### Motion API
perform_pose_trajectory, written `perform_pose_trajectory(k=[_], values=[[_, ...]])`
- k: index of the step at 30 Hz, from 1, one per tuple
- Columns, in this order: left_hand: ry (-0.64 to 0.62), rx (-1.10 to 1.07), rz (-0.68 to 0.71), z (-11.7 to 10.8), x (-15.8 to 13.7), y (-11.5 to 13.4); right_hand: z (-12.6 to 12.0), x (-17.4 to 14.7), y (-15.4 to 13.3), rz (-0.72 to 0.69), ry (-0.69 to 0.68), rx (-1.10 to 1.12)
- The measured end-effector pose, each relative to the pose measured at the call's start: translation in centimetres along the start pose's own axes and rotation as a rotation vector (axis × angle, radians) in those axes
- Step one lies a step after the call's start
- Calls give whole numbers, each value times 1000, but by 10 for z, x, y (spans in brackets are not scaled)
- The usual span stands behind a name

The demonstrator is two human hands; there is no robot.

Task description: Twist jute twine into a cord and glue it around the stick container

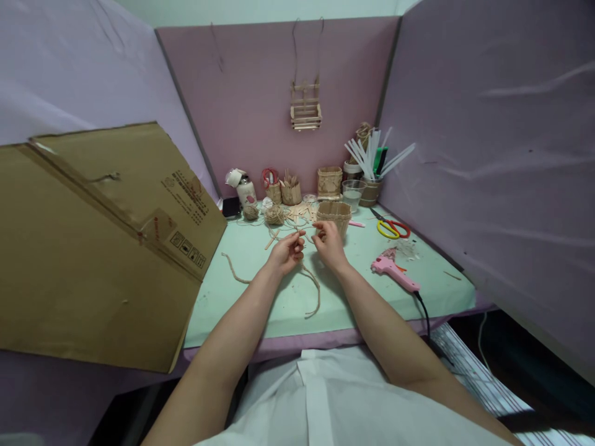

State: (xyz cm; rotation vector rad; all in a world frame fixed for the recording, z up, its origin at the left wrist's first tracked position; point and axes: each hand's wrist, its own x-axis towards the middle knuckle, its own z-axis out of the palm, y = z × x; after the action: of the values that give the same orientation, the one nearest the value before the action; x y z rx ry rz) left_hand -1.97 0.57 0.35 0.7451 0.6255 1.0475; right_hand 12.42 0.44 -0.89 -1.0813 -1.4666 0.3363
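My left hand [288, 251] is closed, its fingertips pinching a length of brown jute twine [317, 291]. One end of the twine trails down onto the table in a curve. My right hand [329, 243] is close beside it, thumb and fingers pinched on the twine between the hands; the exact grip is too small to make out. Just behind my right hand stands a small basket of wooden sticks [333, 212]. Another stretch of twine [233, 271] lies left of my left wrist. Balls of twine [274, 215] and loose wooden sticks [300, 212] lie beyond my hands.
On the right are a pink glue gun [395, 274] with a black cord, scissors [394, 229] and scraps. Stick holders [291, 191], a water cup [353, 194] and a bottle [246, 191] line the back. A large cardboard sheet [111, 260] leans at left; a stick rack [305, 114] hangs behind.
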Motion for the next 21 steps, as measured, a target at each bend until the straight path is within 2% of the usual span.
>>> perform_pose_trajectory(k=[5,11,18,21], values=[[100,309,169,6,2,-9,-1,1,-4,-31,-41,39],[198,498,310,5,7,-17,0,-1,-9,-8,-86,64],[202,528,335,5,8,-17,2,3,3,273,-154,264],[185,524,329,6,8,-18,3,3,6,333,-175,302]])
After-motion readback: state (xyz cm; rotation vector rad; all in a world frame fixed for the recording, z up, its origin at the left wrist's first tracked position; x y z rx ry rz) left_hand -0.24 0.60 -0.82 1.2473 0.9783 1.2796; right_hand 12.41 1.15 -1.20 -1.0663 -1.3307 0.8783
